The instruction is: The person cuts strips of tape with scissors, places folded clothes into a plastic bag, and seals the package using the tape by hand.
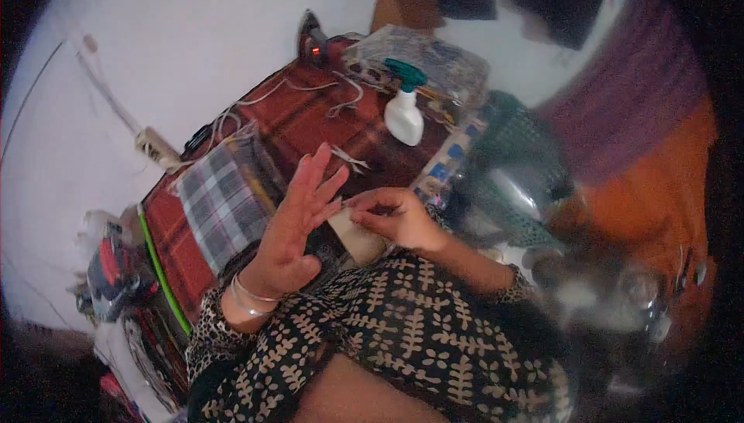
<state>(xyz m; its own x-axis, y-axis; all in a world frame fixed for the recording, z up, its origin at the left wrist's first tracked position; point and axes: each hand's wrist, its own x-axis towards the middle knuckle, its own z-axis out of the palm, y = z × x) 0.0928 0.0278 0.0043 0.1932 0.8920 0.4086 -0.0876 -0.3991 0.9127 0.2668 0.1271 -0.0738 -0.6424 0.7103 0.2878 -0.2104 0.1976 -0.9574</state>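
Note:
My left hand [298,217], with bangles at the wrist, is raised with its fingers stretched out and the thumb apart. Close to its fingertips, my right hand [403,220] has thumb and forefinger pinched together. Whatever sits in that pinch is too small to make out. Under the right hand, by my lap, lies a flat beige piece [362,241], partly covered by the fingers. Small scissors [350,159] lie on the red plaid cloth [291,120] just beyond both hands. A folded grey plaid fabric [221,204] rests left of my left hand.
A white spray bottle [404,119] with a green head stands beyond my right hand. Behind it is a clear plastic package [422,55]. An upright iron [311,39] shows a red light at the far edge. Cords run toward a power strip [157,149]. Orange cloth [651,183] lies right.

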